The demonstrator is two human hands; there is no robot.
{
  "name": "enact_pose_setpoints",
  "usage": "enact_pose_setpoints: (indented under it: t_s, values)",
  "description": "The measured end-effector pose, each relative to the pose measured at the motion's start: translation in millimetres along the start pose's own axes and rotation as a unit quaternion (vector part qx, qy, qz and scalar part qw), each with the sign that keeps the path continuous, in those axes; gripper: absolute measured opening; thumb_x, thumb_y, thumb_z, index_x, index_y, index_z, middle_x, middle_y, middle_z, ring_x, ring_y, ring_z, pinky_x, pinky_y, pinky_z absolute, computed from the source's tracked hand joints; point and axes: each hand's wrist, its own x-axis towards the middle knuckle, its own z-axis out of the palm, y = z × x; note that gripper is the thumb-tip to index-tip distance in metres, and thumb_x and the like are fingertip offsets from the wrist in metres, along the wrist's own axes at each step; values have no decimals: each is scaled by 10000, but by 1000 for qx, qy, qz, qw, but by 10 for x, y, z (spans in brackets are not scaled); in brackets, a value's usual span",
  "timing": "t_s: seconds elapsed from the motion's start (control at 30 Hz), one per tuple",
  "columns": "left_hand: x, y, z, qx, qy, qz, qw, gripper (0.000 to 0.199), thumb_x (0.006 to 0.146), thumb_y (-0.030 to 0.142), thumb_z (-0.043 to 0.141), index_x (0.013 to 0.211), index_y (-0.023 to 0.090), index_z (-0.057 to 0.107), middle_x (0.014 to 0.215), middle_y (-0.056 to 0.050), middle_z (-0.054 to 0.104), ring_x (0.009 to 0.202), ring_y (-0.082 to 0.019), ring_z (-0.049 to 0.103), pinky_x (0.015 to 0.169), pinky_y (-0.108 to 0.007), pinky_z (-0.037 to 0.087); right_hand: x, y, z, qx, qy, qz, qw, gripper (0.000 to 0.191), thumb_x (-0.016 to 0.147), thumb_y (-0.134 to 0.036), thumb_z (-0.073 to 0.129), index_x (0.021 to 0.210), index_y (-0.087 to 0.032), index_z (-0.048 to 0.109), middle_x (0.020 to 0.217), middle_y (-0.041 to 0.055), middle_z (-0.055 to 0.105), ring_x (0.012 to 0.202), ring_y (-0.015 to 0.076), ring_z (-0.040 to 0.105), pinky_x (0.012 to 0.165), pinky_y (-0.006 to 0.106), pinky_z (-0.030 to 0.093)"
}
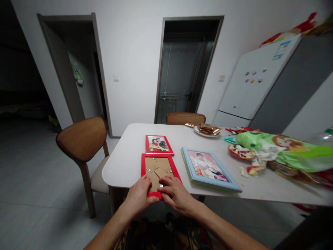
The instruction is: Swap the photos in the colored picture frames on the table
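Note:
A red picture frame (143, 168) lies face down at the table's front edge, its brown backing board (152, 163) up. Small metal clips sit around the board, and a thin dark stand piece crosses its middle. My left hand (139, 194) grips the frame's lower left corner, thumb along the bottom edge. At the lower right, my right hand (175, 194) is closed on the frame, its fingers at the metal clip (161, 185) by the bottom edge. Just beyond lies another red picture frame (158, 143), photo side up. To the right rests a stack of light-coloured frames with a blue frame (208, 166) on top.
On the white table (119, 156) stand a plate (205, 133) of gold packets, pomegranate pieces (241, 152), crumpled tissue and a green plastic bag (291, 146). Wooden chairs stand at the left (85, 139) and far side (186, 118). A fridge (252, 83) is at the back right.

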Motion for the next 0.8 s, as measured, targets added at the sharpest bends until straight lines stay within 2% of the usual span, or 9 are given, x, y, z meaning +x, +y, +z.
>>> enact_pose_setpoints:
  t_s: [0.1,0.2,0.4,0.57,0.8]
  values:
    - [-3,9,-13,-3,-10,-6,1000,452,596,444,650,935,166,539,1159,-121,511,1149,-254,397,937,-347,353,87,53,58,5,11,17,1000,293,784,-225,395,997,-242,595,1033,49,526,964,186,421,848,333,324]
    - [-6,13,-16,-3,-16,-9,1000,481,580,407,674,964,155,532,1192,-135,487,1159,-252,385,953,-347,337,287,117,134,-1,19,48,999,335,795,-222,366,1078,-195,543,1066,73,511,956,185,429,825,315,332]
    - [-6,-5,-2,-13,-16,3,1000,450,577,388,685,940,174,526,1189,-112,486,1170,-249,367,961,-355,324,690,135,222,-62,-16,75,995,286,787,-200,364,991,-184,563,977,78,522,890,187,429,763,309,321]
    - [-2,3,-18,-21,-12,15,1000,384,566,385,693,848,180,529,1121,-89,518,1112,-252,424,910,-363,372,741,152,262,-84,-32,50,995,213,785,-206,389,883,-194,578,961,63,514,920,183,405,749,294,297]
    - [-9,18,-34,-32,-10,3,999,427,556,382,698,892,175,535,1195,-118,476,1146,-270,394,931,-386,356,715,208,310,-60,-13,40,997,242,779,-196,409,915,-231,606,938,46,541,906,170,432,763,278,299]
